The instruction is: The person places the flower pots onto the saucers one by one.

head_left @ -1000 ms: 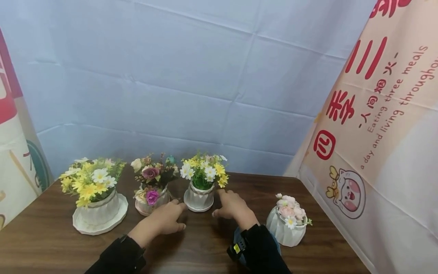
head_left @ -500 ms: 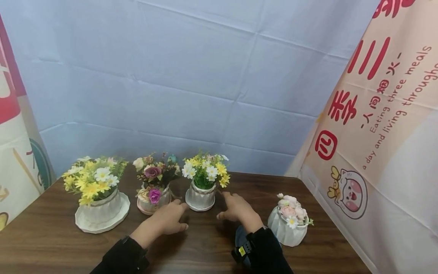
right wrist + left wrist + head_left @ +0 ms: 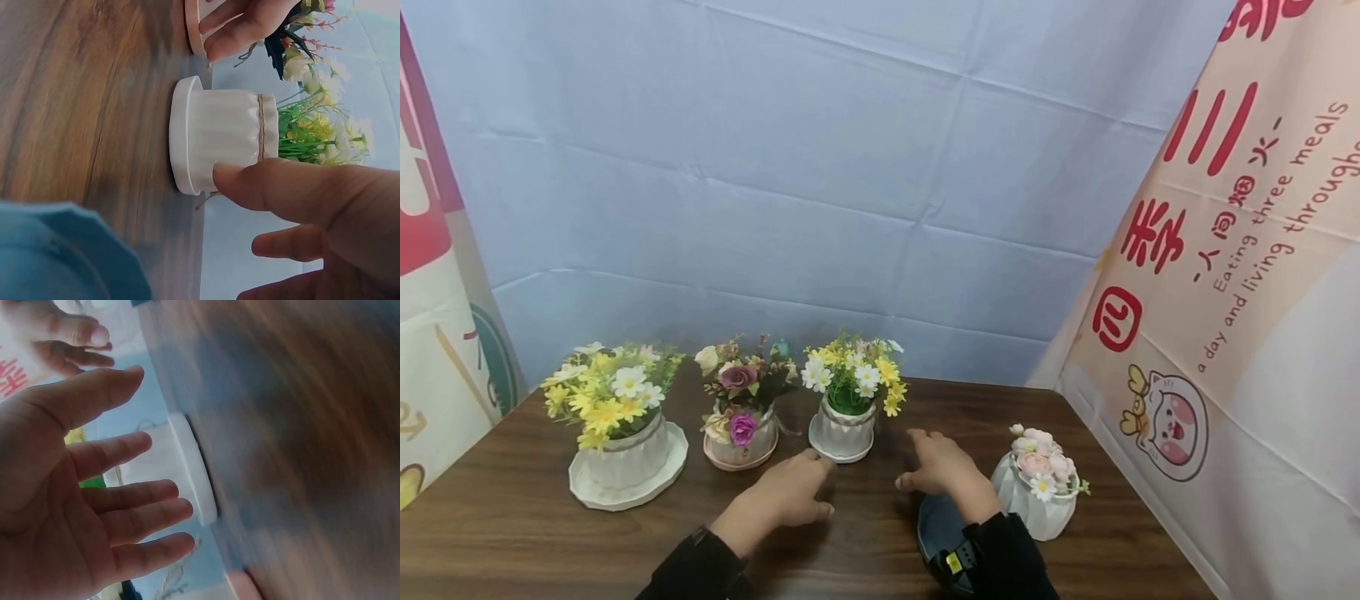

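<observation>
A white ribbed flowerpot of yellow and white daisies stands upright on a white saucer, twine tied round its neck. My left hand hovers in front and to its left, fingers spread, holding nothing. To its right, my right hand is apart from the pot with loosely extended fingers, also holding nothing. Below the right wrist lies a blue saucer, partly covered by the sleeve. Just right of that forearm is a white faceted pot with pink flowers, sitting tilted.
Left of the daisy pot, a pot with purple and cream roses stands on a pinkish saucer. Farther left, a larger pot of yellow daisies sits on a wide white saucer. A pale cloth hangs behind the wooden table.
Both hands have drawn back from the daisy pot, moving right and toward me. More of the blue saucer shows beside the right sleeve. The pots stay in place while the view shifts slightly.
</observation>
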{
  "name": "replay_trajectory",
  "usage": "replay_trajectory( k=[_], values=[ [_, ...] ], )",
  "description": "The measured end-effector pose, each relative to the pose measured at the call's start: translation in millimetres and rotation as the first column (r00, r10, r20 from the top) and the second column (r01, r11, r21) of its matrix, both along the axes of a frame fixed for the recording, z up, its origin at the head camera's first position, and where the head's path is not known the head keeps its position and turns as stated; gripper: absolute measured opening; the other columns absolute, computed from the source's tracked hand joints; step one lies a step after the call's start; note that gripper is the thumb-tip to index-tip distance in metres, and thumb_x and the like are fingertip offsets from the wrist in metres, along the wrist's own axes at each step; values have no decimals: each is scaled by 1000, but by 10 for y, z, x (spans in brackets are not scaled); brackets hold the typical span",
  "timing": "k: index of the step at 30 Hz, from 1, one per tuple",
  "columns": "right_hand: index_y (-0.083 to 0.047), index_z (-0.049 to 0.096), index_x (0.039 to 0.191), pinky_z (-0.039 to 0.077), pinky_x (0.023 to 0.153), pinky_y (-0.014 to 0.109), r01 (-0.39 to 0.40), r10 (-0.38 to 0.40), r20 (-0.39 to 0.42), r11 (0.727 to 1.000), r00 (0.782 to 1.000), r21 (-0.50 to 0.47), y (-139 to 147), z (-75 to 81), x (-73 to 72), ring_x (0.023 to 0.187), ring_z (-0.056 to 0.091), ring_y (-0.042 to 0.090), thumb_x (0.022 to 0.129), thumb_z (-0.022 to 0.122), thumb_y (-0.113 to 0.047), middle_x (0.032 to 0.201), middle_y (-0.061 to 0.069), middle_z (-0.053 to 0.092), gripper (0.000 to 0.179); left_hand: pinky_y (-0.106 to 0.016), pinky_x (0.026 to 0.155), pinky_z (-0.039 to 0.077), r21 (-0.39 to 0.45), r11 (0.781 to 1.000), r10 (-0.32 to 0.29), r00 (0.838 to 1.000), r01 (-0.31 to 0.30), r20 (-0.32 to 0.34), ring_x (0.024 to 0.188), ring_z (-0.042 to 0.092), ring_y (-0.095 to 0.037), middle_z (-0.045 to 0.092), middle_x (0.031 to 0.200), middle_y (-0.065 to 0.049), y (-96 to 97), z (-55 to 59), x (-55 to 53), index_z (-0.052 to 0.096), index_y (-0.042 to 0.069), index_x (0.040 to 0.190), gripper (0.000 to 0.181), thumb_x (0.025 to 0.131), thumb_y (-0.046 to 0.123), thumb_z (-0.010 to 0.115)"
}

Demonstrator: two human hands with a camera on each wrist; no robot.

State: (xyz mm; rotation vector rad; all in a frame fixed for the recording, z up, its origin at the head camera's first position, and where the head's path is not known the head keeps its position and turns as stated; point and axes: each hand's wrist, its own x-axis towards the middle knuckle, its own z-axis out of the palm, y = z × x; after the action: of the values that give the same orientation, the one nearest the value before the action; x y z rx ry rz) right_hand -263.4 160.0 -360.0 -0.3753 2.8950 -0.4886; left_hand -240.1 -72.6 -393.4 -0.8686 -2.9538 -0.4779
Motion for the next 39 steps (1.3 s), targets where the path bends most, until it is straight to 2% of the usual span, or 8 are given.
replay_trajectory(
  k=[6,15,25,31,39],
  values=[
    [0,38,139,38,90,57,7,-7,47,1000,999,-1,72,14,49,123,36,46,79,75,-28,135,29,37,76,-41,75,51,3,1000,-20,1000,20,12,93,59,-30,56,104,-15,142,-21,25,60,3,110,49,72,29,77],
    [1,39,137,38,90,57,36,-35,51,999,998,-5,245,47,178,121,36,47,78,76,-25,134,31,37,75,-38,75,51,-5,999,-36,999,36,8,93,59,-27,58,104,-13,282,-28,48,61,4,110,49,72,31,77],
    [1,40,137,39,88,58,25,-22,88,999,996,-34,427,69,353,120,38,47,78,76,-24,130,29,43,73,-35,68,51,-12,998,-54,999,54,10,84,60,-23,55,93,-8,434,-33,53,61,5,109,47,73,31,76],
    [2,42,135,39,88,58,16,-11,64,996,998,-82,547,46,463,118,41,45,77,76,-25,128,27,45,73,-34,68,51,-23,997,-77,996,78,47,91,58,-20,56,100,-9,581,-11,60,60,5,118,53,76,33,75],
    [2,48,130,42,85,57,22,-22,-2,997,1000,-76,753,-25,599,111,49,41,74,78,-33,122,21,53,72,-33,70,51,-15,997,-74,996,75,46,92,58,-19,57,102,-9,702,-22,70,61,6,117,51,75,32,75]
  ],
)
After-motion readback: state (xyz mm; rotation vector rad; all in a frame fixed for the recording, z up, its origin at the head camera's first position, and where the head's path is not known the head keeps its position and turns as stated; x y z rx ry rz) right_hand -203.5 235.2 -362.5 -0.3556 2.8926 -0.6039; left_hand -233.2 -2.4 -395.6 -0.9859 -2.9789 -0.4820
